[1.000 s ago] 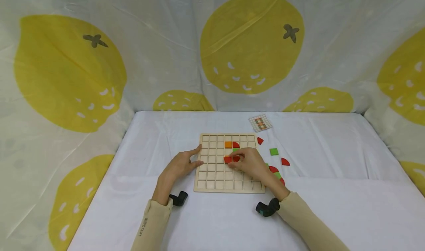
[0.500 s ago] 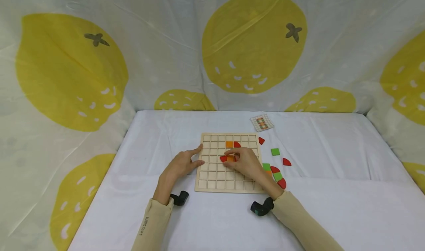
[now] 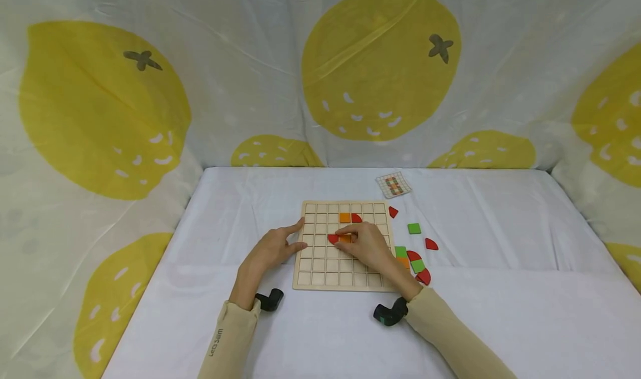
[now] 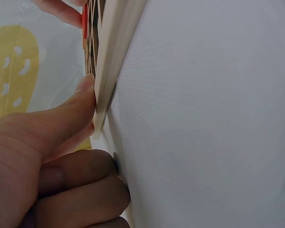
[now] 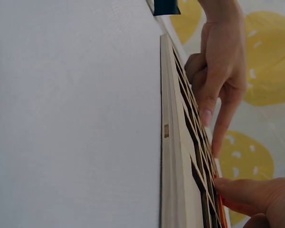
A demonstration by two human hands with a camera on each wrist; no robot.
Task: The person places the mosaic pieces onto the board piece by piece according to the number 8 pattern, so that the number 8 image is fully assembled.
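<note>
A wooden grid board (image 3: 320, 267) lies on the white-covered table. My left hand (image 3: 270, 249) rests at its left edge, with thumb and index finger spread along the rim. In the left wrist view, the thumb (image 4: 69, 116) presses that rim while other fingers stay bent below it. Over the middle of the board, my right hand (image 3: 368, 245) pinches a red quarter-circle tile (image 3: 333, 239) at a grid square. Just right of that tile, an orange square tile (image 3: 344, 239) shows partly under the fingers. Farther back on the board sit another orange tile (image 3: 345, 217) and a red quarter-circle (image 3: 356, 218).
A small pattern card (image 3: 393, 185) lies behind the board. To its right are a loose green square (image 3: 414, 229), a red piece (image 3: 432, 244) and a cluster of green, orange and red tiles (image 3: 418, 266). A black wrist device (image 3: 390, 312) sits at the right cuff.
My right hand has moved left across the board, bringing the red quarter-circle to the left of the orange square. The left hand has stayed at the board's edge.
</note>
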